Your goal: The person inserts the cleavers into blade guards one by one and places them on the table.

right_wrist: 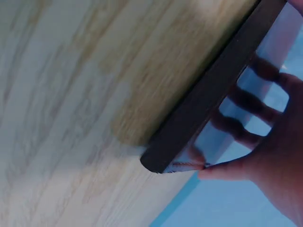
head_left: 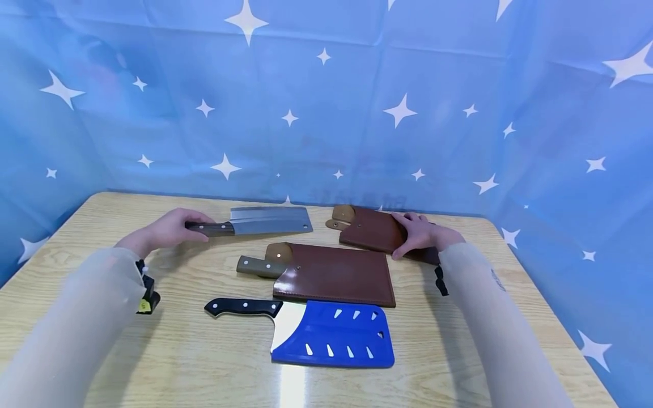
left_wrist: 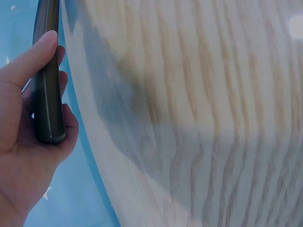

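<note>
My left hand grips the dark brown handle of a bare steel cleaver at the back left. In the left wrist view the thumb lies along the handle and the fingers wrap its other side. The blade points right, with a small hole near its end. At the back right my right hand touches a glossy brown knife sheath, thumb and fingers spread over its top. That sheath's tan strap sticks out on the left. The right wrist view shows the fingers mirrored in its sheen.
In the middle lies a second brown sheath with a cleaver handle protruding left. Nearer is a black-handled cleaver under a blue slotted blade cover. All lie on a wood-grain table before a blue star-patterned cloth.
</note>
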{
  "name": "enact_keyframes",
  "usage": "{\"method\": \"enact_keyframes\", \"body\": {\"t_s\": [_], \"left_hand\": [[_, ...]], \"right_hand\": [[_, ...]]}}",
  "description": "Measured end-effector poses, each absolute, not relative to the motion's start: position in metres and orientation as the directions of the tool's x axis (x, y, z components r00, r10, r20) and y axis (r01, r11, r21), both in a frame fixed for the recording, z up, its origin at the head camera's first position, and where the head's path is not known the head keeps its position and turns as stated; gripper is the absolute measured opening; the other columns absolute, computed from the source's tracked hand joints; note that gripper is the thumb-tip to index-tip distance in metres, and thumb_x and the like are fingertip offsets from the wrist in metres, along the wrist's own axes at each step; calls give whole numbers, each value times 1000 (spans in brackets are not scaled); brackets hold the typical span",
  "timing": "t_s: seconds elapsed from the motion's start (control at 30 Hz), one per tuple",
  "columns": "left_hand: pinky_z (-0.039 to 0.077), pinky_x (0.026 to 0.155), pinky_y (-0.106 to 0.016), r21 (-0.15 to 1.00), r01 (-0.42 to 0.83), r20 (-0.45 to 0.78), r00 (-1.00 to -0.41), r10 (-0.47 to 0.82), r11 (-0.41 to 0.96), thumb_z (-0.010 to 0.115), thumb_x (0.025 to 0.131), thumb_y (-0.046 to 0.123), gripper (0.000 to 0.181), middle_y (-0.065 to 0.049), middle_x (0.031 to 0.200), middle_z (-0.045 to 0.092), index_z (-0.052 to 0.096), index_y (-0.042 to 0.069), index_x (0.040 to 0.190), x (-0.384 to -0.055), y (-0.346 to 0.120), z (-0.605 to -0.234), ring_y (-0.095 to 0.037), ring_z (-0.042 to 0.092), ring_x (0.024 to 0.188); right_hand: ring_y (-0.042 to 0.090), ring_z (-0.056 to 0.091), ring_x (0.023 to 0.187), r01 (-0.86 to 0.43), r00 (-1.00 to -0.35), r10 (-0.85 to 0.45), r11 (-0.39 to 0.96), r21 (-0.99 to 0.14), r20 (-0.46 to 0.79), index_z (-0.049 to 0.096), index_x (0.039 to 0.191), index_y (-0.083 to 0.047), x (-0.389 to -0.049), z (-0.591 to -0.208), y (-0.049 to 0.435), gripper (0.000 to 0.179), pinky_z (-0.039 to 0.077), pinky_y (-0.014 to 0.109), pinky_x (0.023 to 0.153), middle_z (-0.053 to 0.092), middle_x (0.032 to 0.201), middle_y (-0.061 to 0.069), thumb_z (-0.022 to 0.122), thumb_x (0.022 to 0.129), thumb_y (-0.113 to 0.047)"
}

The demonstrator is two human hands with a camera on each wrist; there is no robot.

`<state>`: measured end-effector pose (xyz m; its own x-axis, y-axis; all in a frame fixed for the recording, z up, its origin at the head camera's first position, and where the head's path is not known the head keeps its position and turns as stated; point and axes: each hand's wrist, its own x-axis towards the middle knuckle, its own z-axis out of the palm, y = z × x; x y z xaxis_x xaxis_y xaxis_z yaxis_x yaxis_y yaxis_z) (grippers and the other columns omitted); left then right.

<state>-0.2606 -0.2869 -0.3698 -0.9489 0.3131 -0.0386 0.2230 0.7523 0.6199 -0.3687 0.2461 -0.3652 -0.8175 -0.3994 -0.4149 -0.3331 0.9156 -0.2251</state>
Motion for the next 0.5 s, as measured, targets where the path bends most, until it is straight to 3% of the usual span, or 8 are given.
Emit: {"method": "enact_keyframes", "body": {"t_s": [0.23,0.37,0.5], "left_hand": [[38,98,-51,660,143,-88,-960,265,737,70,83,16,43,-21,129,56,60,4,123,-256,-293,-359,-35,51,117],[44,90,-36,690,65,-140,-965,221,721,72,81,20,48,-19,130,55,59,6,125,-255,-295,-355,-23,58,106],[43,83,-26,724,8,-174,-965,194,690,75,78,20,52,-18,128,58,59,4,125,-254,-295,-351,-9,59,93]], "right_hand": [[53,6,135,-358,-826,-428,901,-244,-368,6,151,-9,-361,-351,252,120,23,69,99,5,151,29,77,66,-55],[51,6,135,-378,-823,-449,890,-254,-348,7,151,-10,-355,-343,249,118,22,69,100,6,151,29,76,67,-54],[50,7,136,-398,-816,-465,883,-250,-343,7,152,-12,-348,-338,240,116,22,69,101,7,151,27,77,68,-53]]}}
